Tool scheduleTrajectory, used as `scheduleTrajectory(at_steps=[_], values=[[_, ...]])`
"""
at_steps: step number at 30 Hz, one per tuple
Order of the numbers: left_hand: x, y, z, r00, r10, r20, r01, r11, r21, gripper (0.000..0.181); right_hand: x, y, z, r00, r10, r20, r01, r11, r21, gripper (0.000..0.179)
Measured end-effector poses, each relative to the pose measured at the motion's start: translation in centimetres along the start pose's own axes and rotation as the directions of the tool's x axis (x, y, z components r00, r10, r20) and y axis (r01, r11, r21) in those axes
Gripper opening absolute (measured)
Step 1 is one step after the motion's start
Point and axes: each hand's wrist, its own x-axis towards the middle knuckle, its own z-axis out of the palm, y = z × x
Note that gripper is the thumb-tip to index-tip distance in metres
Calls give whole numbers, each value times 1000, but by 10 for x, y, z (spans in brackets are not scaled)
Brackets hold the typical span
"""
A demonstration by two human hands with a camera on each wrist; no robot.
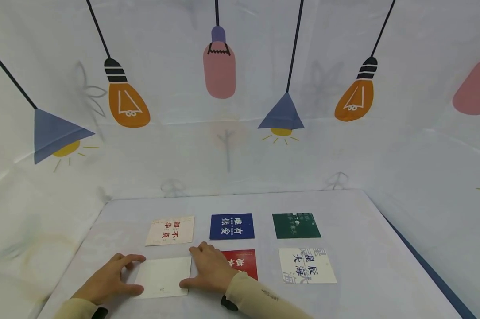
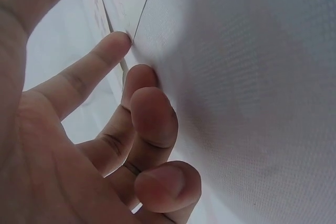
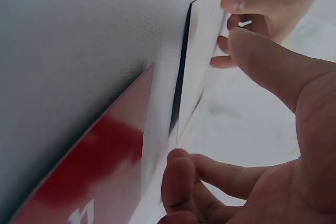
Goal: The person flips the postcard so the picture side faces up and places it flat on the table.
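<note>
A blank cream card [image 1: 164, 277] lies on the white-covered table between two hands. At its left edge is my left hand [image 1: 111, 278], thumb and index finger spread towards the two corners. My right hand [image 1: 211, 269] is at the opposite edge, with the thumb near the lower corner and the index finger by the upper one. In the right wrist view a dark strip shows along the near edge of the card [image 3: 202, 45]. A red card [image 1: 244, 262] with white characters is partly hidden behind my right hand and sleeve.
Behind my hands lie a cream card [image 1: 170, 231] with red characters, a blue card [image 1: 232, 226] and a green card [image 1: 296, 225]. A white card [image 1: 307, 266] with dark blue characters lies at the right. White fabric [image 1: 240, 155] printed with lamps rises behind the table.
</note>
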Motion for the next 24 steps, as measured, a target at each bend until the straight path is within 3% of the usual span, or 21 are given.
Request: scheduleTrajectory(at_steps=[10, 17, 21, 24], values=[[1, -3, 0, 1000, 16, -5, -16, 1000, 7, 79, 10, -5, 10, 998, 66, 6, -66, 998, 19, 74], [-2, -6, -2, 999, 33, -24, -33, 999, -17, 83, 10, -7, 10, 999, 54, -5, -54, 998, 32, 72], [-5, -9, -3, 998, 7, -59, -9, 999, -42, 73, 8, -8, 10, 998, 56, -15, -55, 998, 33, 73], [-5, -9, -2, 999, -25, -49, 20, 995, -96, 68, 7, -8, 10, 998, 54, -21, -53, 998, 39, 73]])
